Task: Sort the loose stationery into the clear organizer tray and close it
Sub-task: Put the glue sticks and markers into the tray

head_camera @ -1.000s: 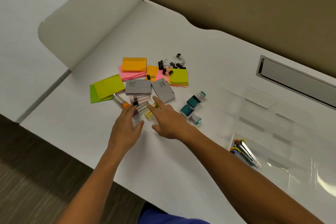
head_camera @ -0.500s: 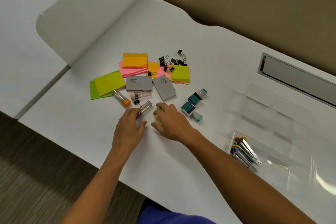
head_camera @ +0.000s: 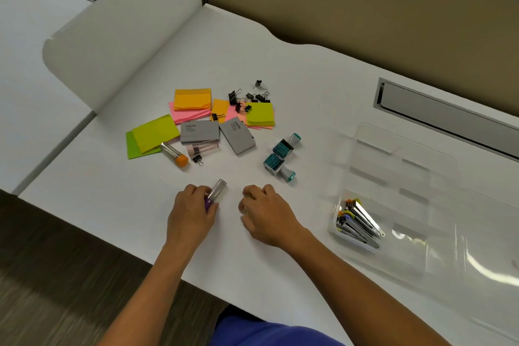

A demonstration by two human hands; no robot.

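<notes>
On the white desk (head_camera: pixel 280 64) by a tan partition (head_camera: pixel 365 8), left hand (head_camera: pixel 191 216) grips a tube (head_camera: pixel 217 191); right hand (head_camera: pixel 266 216) curled, contents unclear.

The desk (head_camera: pixel 280 247) is plain white, backed by a tan partition (head_camera: pixel 365 8), and the organizer tray (head_camera: pixel 407 166) is clear, holding silvery staplers (head_camera: pixel 361 225) with orange, yellow and purple ends. The sticky notes run from orange (head_camera: pixel 192 98) over pink (head_camera: pixel 191 116) to lime yellow on green (head_camera: pixel 153 135), with another lime pad (head_camera: pixel 260 114) beside black binder clips (head_camera: pixel 247 98), and the two small boxes (head_camera: pixel 199 131) are grey with dark lettering. The stamps (head_camera: pixel 280 156) are teal and white, one tube (head_camera: pixel 174 154) has an orange cap, another (head_camera: pixel 202 147) is pale pink, and the tube (head_camera: pixel 214 194) in the left hand (head_camera: pixel 191 215) is clear with a purple end.
</notes>
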